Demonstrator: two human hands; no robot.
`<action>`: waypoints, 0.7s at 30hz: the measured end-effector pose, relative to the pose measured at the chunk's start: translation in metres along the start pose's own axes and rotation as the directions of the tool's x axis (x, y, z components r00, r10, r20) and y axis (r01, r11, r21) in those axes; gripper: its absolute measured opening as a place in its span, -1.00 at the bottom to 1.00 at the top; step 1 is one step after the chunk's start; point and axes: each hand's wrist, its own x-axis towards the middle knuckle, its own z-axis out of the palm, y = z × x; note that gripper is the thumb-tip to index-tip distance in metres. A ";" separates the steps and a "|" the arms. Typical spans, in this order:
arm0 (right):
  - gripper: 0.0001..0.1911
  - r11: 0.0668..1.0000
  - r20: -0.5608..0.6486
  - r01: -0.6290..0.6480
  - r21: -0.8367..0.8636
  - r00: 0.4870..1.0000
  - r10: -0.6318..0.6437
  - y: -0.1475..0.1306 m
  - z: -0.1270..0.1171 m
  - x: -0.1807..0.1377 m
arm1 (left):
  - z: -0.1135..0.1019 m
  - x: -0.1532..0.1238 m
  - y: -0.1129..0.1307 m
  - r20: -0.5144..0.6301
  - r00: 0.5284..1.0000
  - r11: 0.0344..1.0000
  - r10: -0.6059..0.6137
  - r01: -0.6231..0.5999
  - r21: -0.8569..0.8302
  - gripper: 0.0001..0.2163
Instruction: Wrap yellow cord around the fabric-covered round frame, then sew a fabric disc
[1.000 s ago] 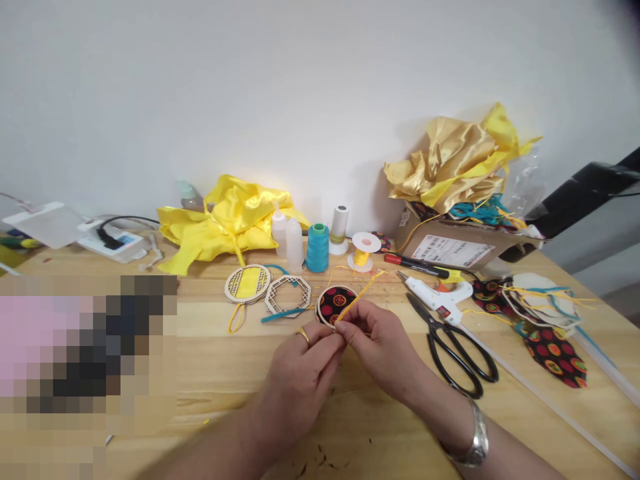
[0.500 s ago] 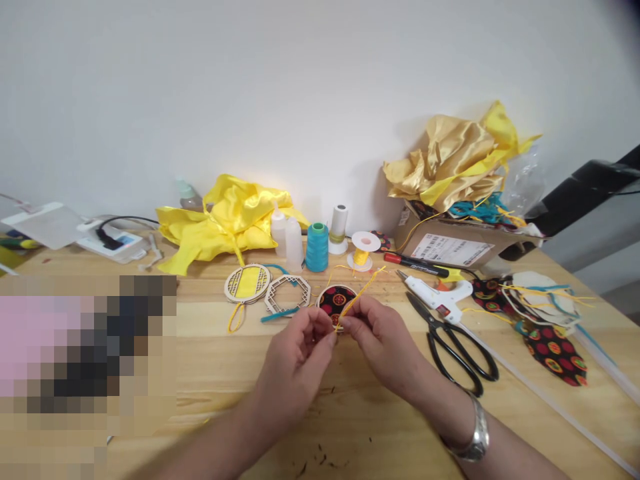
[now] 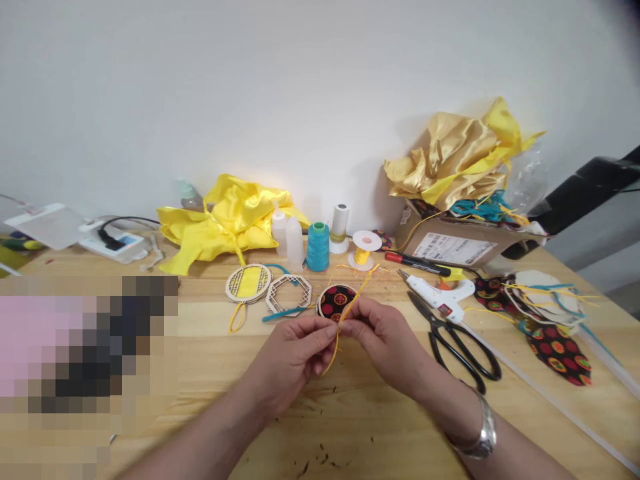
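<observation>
Between my two hands runs a yellow cord (image 3: pixel 356 293), its upper part slanting up to the right and a tail hanging below my fingers. My left hand (image 3: pixel 296 353) pinches it between thumb and forefinger. The fingertips of my right hand (image 3: pixel 381 333) close on the same cord, touching the left ones. Just behind my fingers lies a round piece covered in dark fabric with red and orange patterns (image 3: pixel 334 301), partly hidden by my hands. Left of it are an octagonal wooden lattice frame (image 3: pixel 274 295) and a round wooden frame with yellow fabric (image 3: pixel 249 283).
Black-handled scissors (image 3: pixel 460 343) and a white glue gun (image 3: pixel 440 296) lie to the right. Behind stand a teal thread cone (image 3: pixel 318 248), a yellow spool (image 3: pixel 365 242) and squeeze bottles (image 3: pixel 295 244). Yellow cloth (image 3: pixel 225 223) is heaped at back left, a cardboard box (image 3: pixel 445 243) at back right.
My left fingers have come up against the right ones and pinch the cord. A yellow tail now shows below my hands.
</observation>
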 end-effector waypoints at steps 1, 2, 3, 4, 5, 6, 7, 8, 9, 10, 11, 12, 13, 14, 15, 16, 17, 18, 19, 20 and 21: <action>-0.89 1.000 0.015 -0.006 0.013 1.000 0.005 0.000 -0.001 0.000 | 0.000 0.000 0.001 0.005 1.000 1.000 -0.006 0.006 0.006 -0.88; -0.89 1.000 0.033 -0.013 0.027 0.999 0.012 0.000 -0.002 0.001 | 0.000 0.000 0.001 0.012 1.000 1.000 -0.012 0.012 0.016 -0.88; -0.89 0.999 0.056 -0.021 0.043 0.998 0.019 0.000 -0.004 0.001 | -0.001 0.000 0.002 0.022 1.000 0.999 -0.019 0.018 0.027 -0.88; -0.88 0.998 0.081 -0.030 0.060 0.996 0.025 0.000 -0.006 0.002 | -0.001 0.000 0.003 0.030 0.999 0.999 -0.027 0.026 0.038 -0.88; -0.88 0.997 0.110 -0.039 0.074 0.993 0.031 0.000 -0.007 0.002 | -0.001 0.000 0.003 0.034 0.999 0.998 -0.037 0.036 0.048 -0.88; -0.88 0.995 0.140 -0.047 0.085 0.990 0.035 0.000 -0.009 0.003 | -0.002 0.000 0.003 0.037 0.998 0.997 -0.048 0.046 0.058 -0.89; -0.88 0.994 0.169 -0.054 0.094 0.985 0.038 0.000 -0.011 0.003 | -0.002 0.000 0.003 0.037 0.998 0.996 -0.058 0.055 0.067 -0.90; -0.88 0.993 0.198 -0.063 0.101 0.979 0.042 0.000 -0.013 0.004 | -0.002 0.000 0.003 0.036 0.997 0.995 -0.068 0.065 0.076 -0.91; -0.89 0.992 0.222 -0.071 0.105 0.974 0.046 0.000 -0.014 0.004 | -0.003 0.000 0.003 0.033 0.997 0.994 -0.076 0.073 0.084 -0.91; -0.89 0.991 0.241 -0.079 0.111 0.969 0.050 0.000 -0.015 0.004 | -0.003 0.000 0.002 0.030 0.996 0.993 -0.084 0.081 0.091 -0.91; -0.90 0.989 0.254 -0.084 0.118 0.966 0.052 -0.001 -0.015 0.005 | -0.003 0.000 0.002 0.029 0.996 0.992 -0.087 0.084 0.094 -0.91; -0.90 0.988 0.260 -0.087 0.126 0.964 0.052 0.000 -0.015 0.005 | -0.003 -0.001 0.002 0.023 0.996 0.992 -0.087 0.084 0.094 -0.92; -0.90 0.987 0.260 -0.087 0.133 0.964 0.050 0.000 -0.015 0.005 | -0.003 -0.001 0.001 0.015 0.996 0.992 -0.083 0.081 0.092 -0.92; -0.90 0.987 0.254 -0.085 0.139 0.966 0.047 0.000 -0.014 0.005 | -0.003 -0.001 0.001 0.009 0.997 0.993 -0.075 0.073 0.087 -0.92; -0.90 0.986 0.247 -0.084 0.143 0.968 0.046 -0.001 -0.014 0.005 | -0.002 -0.002 0.001 0.002 0.998 0.995 -0.063 0.063 0.081 -0.93; -0.89 0.986 0.236 -0.083 0.145 0.971 0.047 -0.001 -0.013 0.004 | -0.001 -0.002 0.001 -0.006 0.999 0.996 -0.052 0.052 0.074 -0.93; -0.89 0.985 0.224 -0.084 0.148 0.973 0.049 -0.001 -0.012 0.004 | 0.000 -0.002 0.002 -0.015 0.999 0.997 -0.041 0.042 0.069 -0.93; -0.89 0.985 0.212 -0.085 0.152 0.976 0.052 -0.001 -0.011 0.004 | 0.001 -0.002 0.002 -0.024 0.999 0.997 -0.034 0.036 0.068 -0.93; -0.88 0.984 0.202 -0.087 0.157 0.978 0.054 -0.002 -0.010 0.003 | 0.001 -0.002 0.003 -0.032 0.999 0.997 -0.027 0.029 0.071 -0.92; -0.88 0.983 0.193 -0.088 0.162 0.979 0.056 -0.002 -0.009 0.003 | 0.002 -0.002 0.003 -0.042 0.999 0.997 -0.017 0.021 0.079 -0.92; -0.87 0.982 0.186 -0.090 0.165 0.981 0.059 -0.003 -0.009 0.003 | 0.003 -0.002 0.003 -0.051 0.999 0.996 -0.009 0.013 0.093 -0.92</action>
